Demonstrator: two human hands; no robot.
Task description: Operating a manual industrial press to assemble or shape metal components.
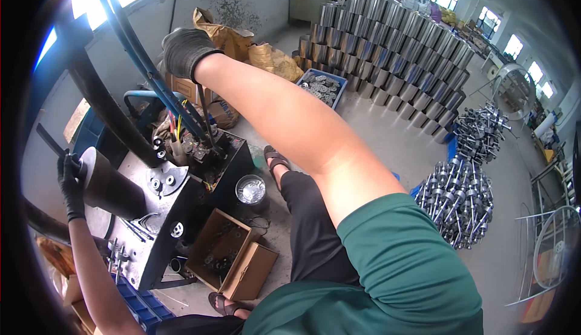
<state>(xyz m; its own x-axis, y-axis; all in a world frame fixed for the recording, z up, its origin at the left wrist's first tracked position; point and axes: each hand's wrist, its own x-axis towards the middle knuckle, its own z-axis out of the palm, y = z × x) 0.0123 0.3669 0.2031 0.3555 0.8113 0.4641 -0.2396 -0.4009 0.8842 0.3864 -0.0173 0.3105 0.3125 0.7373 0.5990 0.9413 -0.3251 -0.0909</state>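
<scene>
A dark glove covers my left hand [71,183], whose fingers curl at the pale end of a large dark cylinder [115,183] tilted over the metal bench. A flat dark bar [49,138] sticks up from beside those fingers; exactly what they grip is hidden. My right arm reaches far across to the upper left. There my right hand [189,53], also gloved, is closed in a fist near the blue upright posts [130,44]; I cannot make out what is inside it. On the bench top [136,247] lie a metal plate with round parts [168,180] and thin rods [136,231].
Below the bench stand an open cardboard box [206,244] with small parts and a metal bucket [250,190]. Shiny cylinders [393,44] are stacked at the back. A blue crate of discs [321,87] and heaps of metal shafts [457,202] stand right of me.
</scene>
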